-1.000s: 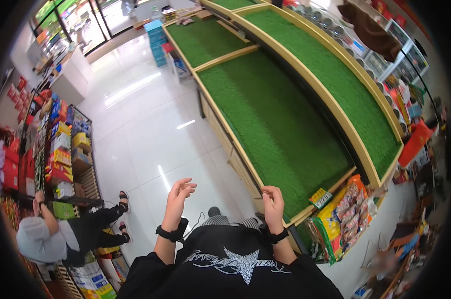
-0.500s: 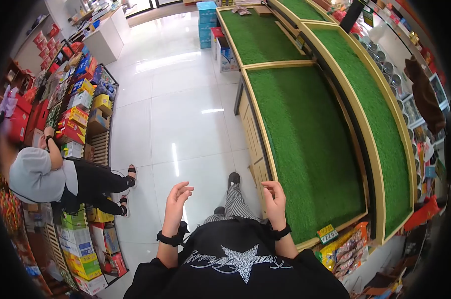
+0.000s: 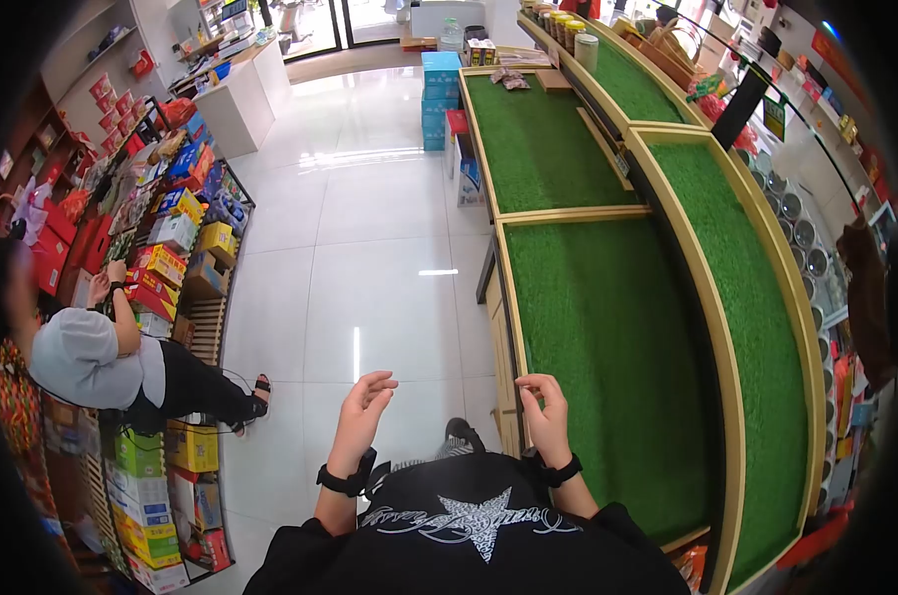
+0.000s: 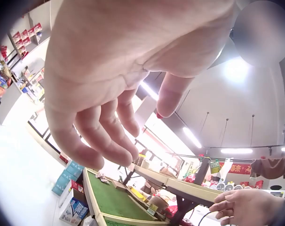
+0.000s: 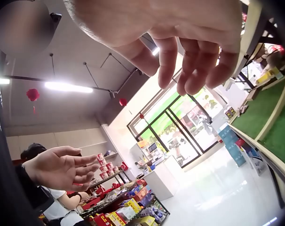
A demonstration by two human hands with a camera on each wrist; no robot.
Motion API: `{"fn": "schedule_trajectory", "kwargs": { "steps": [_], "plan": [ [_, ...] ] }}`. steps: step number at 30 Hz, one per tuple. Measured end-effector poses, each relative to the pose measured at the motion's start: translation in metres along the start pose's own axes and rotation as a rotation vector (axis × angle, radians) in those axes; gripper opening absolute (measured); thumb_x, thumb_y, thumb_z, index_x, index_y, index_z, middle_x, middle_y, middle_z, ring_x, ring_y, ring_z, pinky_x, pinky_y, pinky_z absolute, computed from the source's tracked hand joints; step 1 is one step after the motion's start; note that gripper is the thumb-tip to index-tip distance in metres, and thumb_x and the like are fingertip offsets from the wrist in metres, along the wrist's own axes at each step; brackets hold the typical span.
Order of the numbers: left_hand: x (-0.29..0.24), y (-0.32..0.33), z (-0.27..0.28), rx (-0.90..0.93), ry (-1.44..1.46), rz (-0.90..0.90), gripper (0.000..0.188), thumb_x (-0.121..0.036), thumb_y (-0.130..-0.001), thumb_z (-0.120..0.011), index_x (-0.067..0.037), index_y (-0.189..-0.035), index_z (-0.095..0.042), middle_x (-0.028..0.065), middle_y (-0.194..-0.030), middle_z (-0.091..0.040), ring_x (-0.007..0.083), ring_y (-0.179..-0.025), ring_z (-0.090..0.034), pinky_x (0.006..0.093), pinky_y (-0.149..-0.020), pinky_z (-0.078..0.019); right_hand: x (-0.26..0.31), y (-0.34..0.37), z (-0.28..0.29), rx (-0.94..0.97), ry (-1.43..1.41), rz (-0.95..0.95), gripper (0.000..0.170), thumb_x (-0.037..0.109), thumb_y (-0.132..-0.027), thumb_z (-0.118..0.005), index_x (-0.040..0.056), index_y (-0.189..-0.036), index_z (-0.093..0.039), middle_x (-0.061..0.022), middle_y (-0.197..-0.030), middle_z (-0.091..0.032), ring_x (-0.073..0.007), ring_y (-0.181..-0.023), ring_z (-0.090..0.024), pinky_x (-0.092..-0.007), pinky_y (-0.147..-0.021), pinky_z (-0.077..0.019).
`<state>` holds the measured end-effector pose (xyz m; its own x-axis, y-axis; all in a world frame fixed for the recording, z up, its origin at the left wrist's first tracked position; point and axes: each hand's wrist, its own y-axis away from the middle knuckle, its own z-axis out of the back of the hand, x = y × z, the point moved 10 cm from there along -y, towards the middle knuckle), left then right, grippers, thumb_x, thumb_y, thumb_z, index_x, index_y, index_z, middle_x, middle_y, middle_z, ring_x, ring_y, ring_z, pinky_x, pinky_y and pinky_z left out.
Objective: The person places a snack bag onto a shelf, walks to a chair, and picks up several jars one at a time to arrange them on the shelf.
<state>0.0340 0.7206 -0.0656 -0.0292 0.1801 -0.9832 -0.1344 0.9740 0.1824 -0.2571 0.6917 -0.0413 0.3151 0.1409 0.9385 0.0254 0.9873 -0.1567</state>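
Over the left edge of the green surface [image 3: 607, 327], as the head view shows it, the right hand [image 3: 547, 416] hovers, fingers loosely bent and apart; the left hand [image 3: 359, 424] hangs over the floor [image 3: 379, 297], its fingers likewise loose. A wooden divider [image 3: 573, 214] crosses the surface, and a packet [image 3: 509, 78] lies beyond it near the far edge. Along the right edge rises a turfed tier [image 3: 766, 288]. Blue boxes [image 3: 441, 97] stand by the far left corner; across the floor, a person [image 3: 97, 357] faces stocked shelves [image 3: 207, 327].
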Motion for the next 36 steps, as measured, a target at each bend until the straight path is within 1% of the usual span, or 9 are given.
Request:
{"fn": "schedule_trajectory", "kwargs": {
  "steps": [9,14,17,19,26,28,32,34,36],
  "plan": [
    [0.009,-0.058,-0.024,0.002,0.005,0.022,0.029,-0.01,-0.09,-0.054,-0.002,-0.118,-0.054,0.0098,-0.106,-0.062,0.0151,-0.1,-0.057,0.0288,-0.087,-0.0435,-0.017,-0.057,-0.028,0.149,0.002,-0.015,0.014,0.002,-0.083,-0.055,0.0025,-0.096,-0.061,-0.0078,-0.096,-0.057,-0.0177,-0.083,-0.057,-0.0279,-0.072,-0.0448],
    [0.001,-0.099,-0.021,0.006,0.022,0.018,0.029,-0.01,-0.089,-0.054,-0.002,-0.117,-0.055,0.0096,-0.106,-0.063,0.0152,-0.099,-0.058,0.029,-0.087,-0.0441,-0.027,-0.089,-0.039,0.147,0.026,-0.045,0.015,0.002,-0.082,-0.055,0.0021,-0.096,-0.061,-0.0081,-0.096,-0.057,-0.0178,-0.082,-0.057,-0.0283,-0.072,-0.0448],
    [-0.006,-0.131,-0.01,0.024,0.001,0.022,0.029,-0.01,-0.089,-0.055,-0.002,-0.117,-0.055,0.0091,-0.105,-0.063,0.0155,-0.098,-0.058,0.0291,-0.088,-0.0443,-0.036,-0.114,-0.048,0.106,0.006,-0.126,0.015,0.002,-0.082,-0.055,0.0011,-0.096,-0.061,-0.0085,-0.096,-0.057,-0.0173,-0.08,-0.056,-0.0279,-0.07,-0.0449],
    [-0.016,-0.156,0.0,0.045,-0.031,-0.017,0.028,-0.01,-0.089,-0.055,-0.002,-0.116,-0.055,0.0092,-0.105,-0.063,0.0158,-0.098,-0.058,0.0295,-0.088,-0.0444,-0.03,-0.133,-0.056,0.055,0.029,-0.082,0.015,0.002,-0.082,-0.055,0.0003,-0.096,-0.061,-0.0089,-0.095,-0.057,-0.0167,-0.079,-0.056,-0.0276,-0.069,-0.0449],
    [-0.061,-0.245,0.047,0.061,-0.13,-0.065,0.029,-0.01,-0.088,-0.056,-0.003,-0.115,-0.056,0.0111,-0.104,-0.064,0.0184,-0.096,-0.06,0.0311,-0.088,-0.0449,-0.016,-0.206,-0.115,-0.002,-0.008,-0.085,0.015,0.001,-0.083,-0.054,0.0007,-0.096,-0.061,-0.009,-0.094,-0.057,-0.0177,-0.081,-0.057,-0.0276,-0.071,-0.0448],
    [-0.074,-0.263,0.054,0.088,-0.151,-0.131,0.029,-0.01,-0.087,-0.056,-0.002,-0.115,-0.056,0.0119,-0.103,-0.065,0.019,-0.096,-0.061,0.0318,-0.089,-0.0451,-0.012,-0.226,-0.132,-0.01,-0.016,-0.064,0.015,0.002,-0.083,-0.054,0.0007,-0.096,-0.061,-0.009,-0.094,-0.057,-0.0179,-0.081,-0.057,-0.0276,-0.071,-0.0448],
    [-0.087,-0.287,0.064,0.134,-0.17,-0.105,0.029,-0.009,-0.086,-0.057,-0.002,-0.115,-0.056,0.0101,-0.106,-0.064,0.0188,-0.099,-0.059,0.0321,-0.089,-0.0448,-0.005,-0.259,-0.156,-0.036,0.0,-0.027,0.015,0.002,-0.083,-0.054,0.0014,-0.096,-0.061,-0.009,-0.095,-0.058,-0.0186,-0.081,-0.057,-0.0284,-0.07,-0.045],
    [-0.107,-0.291,0.045,0.361,-0.199,-0.194,0.03,-0.01,-0.085,-0.057,-0.003,-0.115,-0.057,0.0091,-0.11,-0.062,0.0204,-0.104,-0.057,0.0341,-0.093,-0.042,-0.004,-0.273,-0.165,-0.034,0.0,-0.047,0.015,0.002,-0.083,-0.054,0.0012,-0.096,-0.06,-0.009,-0.095,-0.058,-0.0186,-0.081,-0.057,-0.0287,-0.07,-0.0452],
    [-0.174,-0.273,0.005,0.67,-0.334,-0.473,0.032,-0.008,-0.081,-0.058,-0.005,-0.113,-0.059,0.0087,-0.113,-0.061,0.0243,-0.104,-0.056,0.0359,-0.093,-0.041,-0.016,-0.287,-0.173,-0.018,0.015,-0.06,0.015,0.002,-0.083,-0.055,0.0011,-0.096,-0.06,-0.0087,-0.095,-0.058,-0.0186,-0.081,-0.057,-0.029,-0.07,-0.0457]
  ]
}}
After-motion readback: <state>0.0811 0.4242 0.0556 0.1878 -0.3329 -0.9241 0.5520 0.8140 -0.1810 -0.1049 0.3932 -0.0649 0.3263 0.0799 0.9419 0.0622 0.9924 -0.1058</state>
